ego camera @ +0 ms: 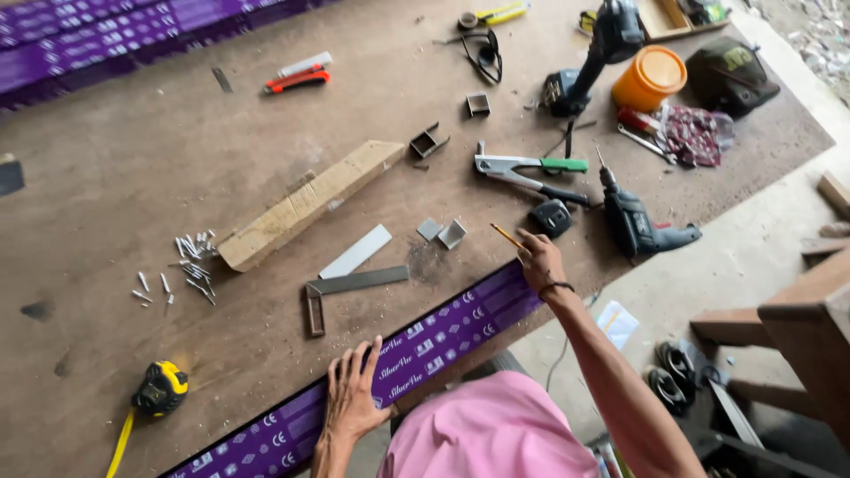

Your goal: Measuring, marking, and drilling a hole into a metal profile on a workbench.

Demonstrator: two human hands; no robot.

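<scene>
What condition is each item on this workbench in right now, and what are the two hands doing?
Left hand: flat on the purple strip, fingers spread.
Right hand: holding a pencil at the strip's far end.
Purple strip: lying along the table's near edge.
Tape measure: tape pulled out.
Utility knife: lying flat; blade not visible.
Rivet tool: handles spread.
Orange tub: lid on.
Drill: lying on its side.

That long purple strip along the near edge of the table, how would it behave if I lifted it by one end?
The purple strip looks long and thin, so it would probably sag or wobble. Its wrapping looks glossy, perhaps slippery. The left hand pressing it flat suggests it slides easily.
</scene>
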